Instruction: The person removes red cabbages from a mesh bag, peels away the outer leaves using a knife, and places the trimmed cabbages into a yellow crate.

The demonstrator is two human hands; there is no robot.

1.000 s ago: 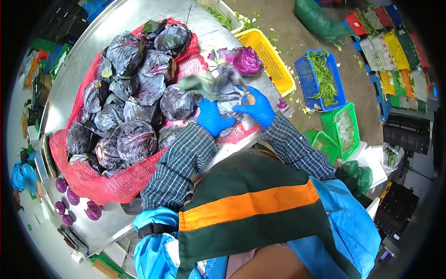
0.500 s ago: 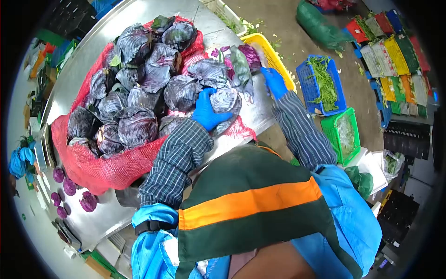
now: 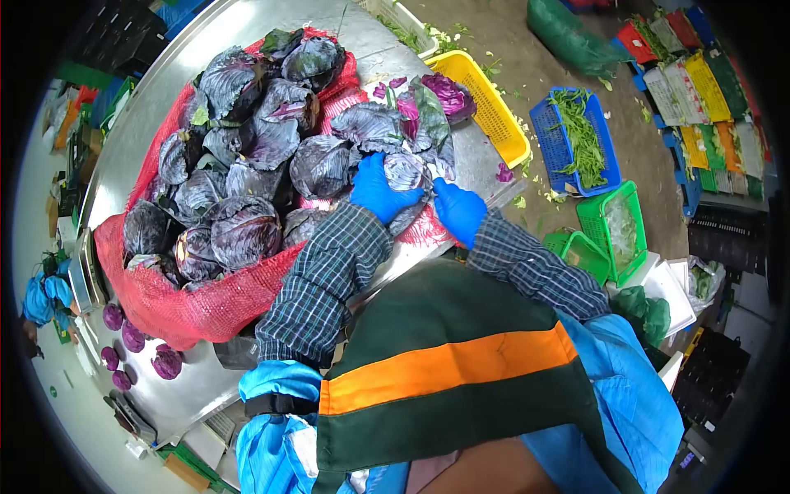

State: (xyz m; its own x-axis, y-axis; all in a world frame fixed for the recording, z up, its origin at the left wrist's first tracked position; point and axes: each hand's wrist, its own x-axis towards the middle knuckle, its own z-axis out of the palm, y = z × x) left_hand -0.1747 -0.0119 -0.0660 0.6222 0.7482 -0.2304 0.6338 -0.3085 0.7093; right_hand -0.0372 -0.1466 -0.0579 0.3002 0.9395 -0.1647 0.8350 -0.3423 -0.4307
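Trimming appears to be in hand. Left of centre, a red net sack (image 3: 197,309) holds untrimmed heads. The left hand (image 3: 377,189) cups a red cabbage (image 3: 405,173), fingers spread over it; the right hand (image 3: 458,210) steadies its near-right side, fingers together. Peeling loose outer leaves likely comes next.

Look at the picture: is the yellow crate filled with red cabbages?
No, the yellow crate shows a bare mesh floor; the red cabbages are piled on the red net sack.

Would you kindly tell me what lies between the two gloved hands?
In the head view, one red cabbage sits between the left hand and right hand, both touching it.
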